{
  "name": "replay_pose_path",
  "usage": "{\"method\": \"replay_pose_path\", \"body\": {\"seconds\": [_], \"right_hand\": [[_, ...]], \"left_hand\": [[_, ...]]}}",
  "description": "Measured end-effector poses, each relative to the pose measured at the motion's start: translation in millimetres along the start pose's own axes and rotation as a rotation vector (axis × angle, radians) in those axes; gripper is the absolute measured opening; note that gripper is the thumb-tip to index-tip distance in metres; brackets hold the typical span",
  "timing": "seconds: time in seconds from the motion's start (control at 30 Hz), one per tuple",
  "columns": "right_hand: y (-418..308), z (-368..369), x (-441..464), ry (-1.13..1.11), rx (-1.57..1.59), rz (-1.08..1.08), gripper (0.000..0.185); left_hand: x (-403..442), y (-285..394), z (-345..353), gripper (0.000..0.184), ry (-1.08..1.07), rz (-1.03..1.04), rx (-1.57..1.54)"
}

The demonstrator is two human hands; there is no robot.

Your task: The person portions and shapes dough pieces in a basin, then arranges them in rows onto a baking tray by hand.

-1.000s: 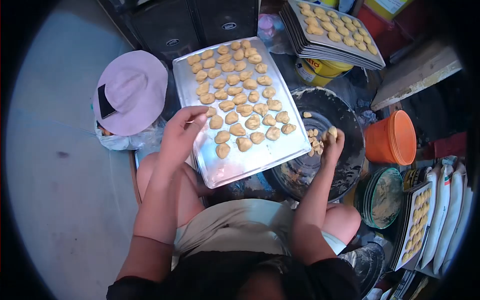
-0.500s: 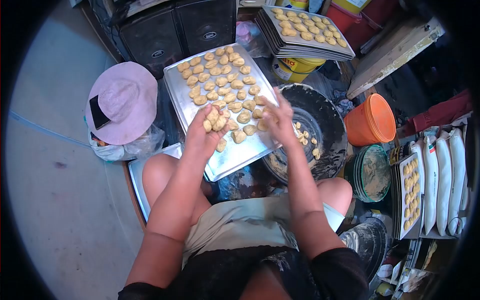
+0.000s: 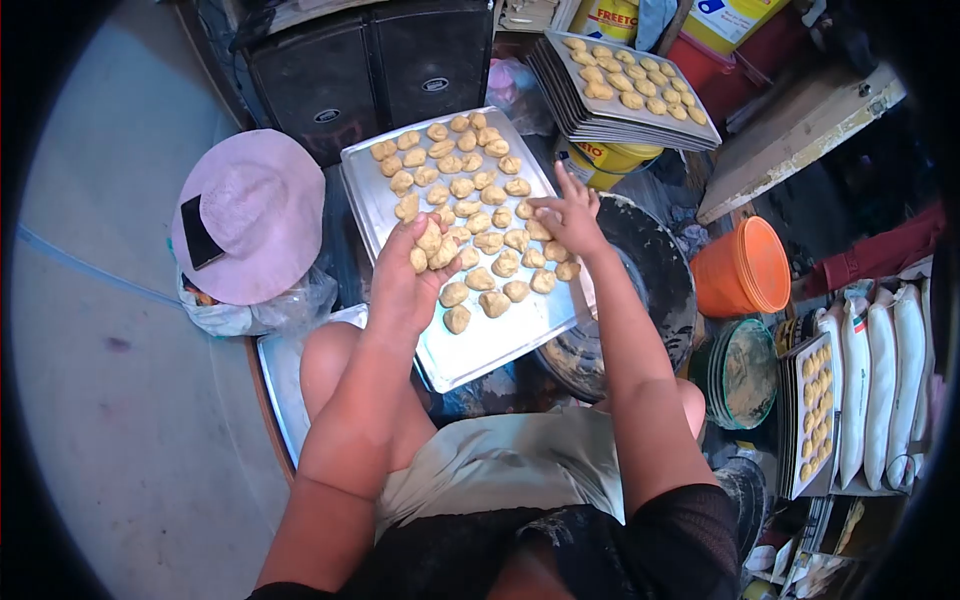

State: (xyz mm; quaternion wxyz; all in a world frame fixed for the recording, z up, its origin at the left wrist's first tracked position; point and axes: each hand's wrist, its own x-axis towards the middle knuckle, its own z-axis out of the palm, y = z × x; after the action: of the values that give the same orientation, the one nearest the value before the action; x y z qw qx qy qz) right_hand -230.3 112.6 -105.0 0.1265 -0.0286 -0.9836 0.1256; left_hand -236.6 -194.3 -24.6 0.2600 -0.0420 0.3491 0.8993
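Observation:
A metal tray (image 3: 455, 365) with rows of tan dough pieces (image 3: 494, 304) lies tilted in front of my knees. My left hand (image 3: 405, 285), palm up over the tray's left side, is wrapped round several dough pieces (image 3: 432, 246). Over the tray's right edge is my right hand (image 3: 572, 215), its fingers spread, with the thumb and fingertips close to the dough pieces on that side. Whether a fingertip touches one I cannot tell. Partly behind my right forearm sits a black basin (image 3: 672, 290).
A pink hat (image 3: 245, 205) with a black phone (image 3: 201, 232) lies at the left. Stacked trays (image 3: 640, 85) stand on a yellow bucket (image 3: 606, 165) at the back right. Farther right are an orange bucket (image 3: 740, 268), green-rimmed round containers (image 3: 748, 375) and white sacks (image 3: 880, 390).
My right hand has moved from the basin to the tray, and its fingers have spread. My left hand has turned palm up and now holds several dough pieces. The camera view has shifted.

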Motion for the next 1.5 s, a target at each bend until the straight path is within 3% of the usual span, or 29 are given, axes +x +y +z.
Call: {"method": "replay_pose_path", "body": {"seconds": [0.1, 0.2, 0.23, 0.47, 0.6, 0.63, 0.77, 0.9, 1.03, 1.13, 1.17, 1.3, 1.4, 1.43, 1.5], "right_hand": [[0.8, -4.2, 31.7, 0.169, 0.168, -0.003, 0.033], [-3.8, 1.8, 62.4, 0.152, 0.127, -0.006, 0.032], [-5.9, 1.9, 69.2, 0.042, -0.058, -0.007, 0.032], [-5.6, 32.8, 139.4, 0.161, 0.088, 0.028, 0.037], [-12.1, 34.3, 164.2, 0.019, -0.044, 0.107, 0.036], [-28.3, 18.4, 159.2, 0.187, 0.016, 0.119, 0.035], [-47.6, -33.7, 133.0, 0.097, 0.780, -0.043, 0.029], [-21.4, -51.3, 81.6, 0.075, 0.767, 0.149, 0.026], [16.5, -5.8, 76.9, -0.015, 0.547, 0.252, 0.032], [3.1, 22.0, 88.3, 0.185, 0.483, 0.153, 0.036], [-5.5, 25.3, 93.9, 0.100, 0.541, 0.264, 0.037], [-13.2, 32.8, 110.7, -0.050, 0.409, 0.280, 0.026], [-9.3, 35.6, 115.2, 0.022, 0.332, 0.126, 0.027], [-13.4, 33.0, 113.5, 0.053, 0.385, 0.165, 0.028], [-24.5, 19.7, 111.9, 0.116, 0.268, -0.064, 0.026]], "left_hand": [[-0.3, 5.0, 2.1, 0.023, 0.005, 0.010, 0.010], [2.4, 4.6, 1.3, 0.022, 0.003, 0.020, 0.021], [3.8, 5.4, 0.8, 0.022, 0.003, 0.026, 0.027], [5.5, 4.2, 4.1, 0.026, -0.019, 0.008, -0.032], [4.0, 7.7, 8.9, 0.029, 0.026, -0.008, -0.103], [5.8, 7.7, 6.8, 0.030, 0.017, 0.006, -0.119], [11.7, 7.1, -1.5, 0.031, 0.022, -0.036, -0.147], [2.1, 16.6, -0.9, 0.027, 0.089, -0.031, -0.055], [1.5, 62.8, 8.6, 0.024, -0.037, 0.180, 0.333], [20.7, 79.3, 8.5, 0.025, -0.015, 0.548, 1.392], [23.8, 80.6, 10.1, 0.025, -0.049, 0.581, 1.557], [66.9, 62.5, -36.6, 0.027, -0.046, 0.366, 1.915], [81.8, 59.5, -52.4, 0.028, -0.057, 0.295, 1.930], [86.4, 56.3, -56.4, 0.028, -0.057, 0.258, 1.955], [95.9, 49.6, -57.9, 0.029, -0.058, 0.189, 2.006]]}}
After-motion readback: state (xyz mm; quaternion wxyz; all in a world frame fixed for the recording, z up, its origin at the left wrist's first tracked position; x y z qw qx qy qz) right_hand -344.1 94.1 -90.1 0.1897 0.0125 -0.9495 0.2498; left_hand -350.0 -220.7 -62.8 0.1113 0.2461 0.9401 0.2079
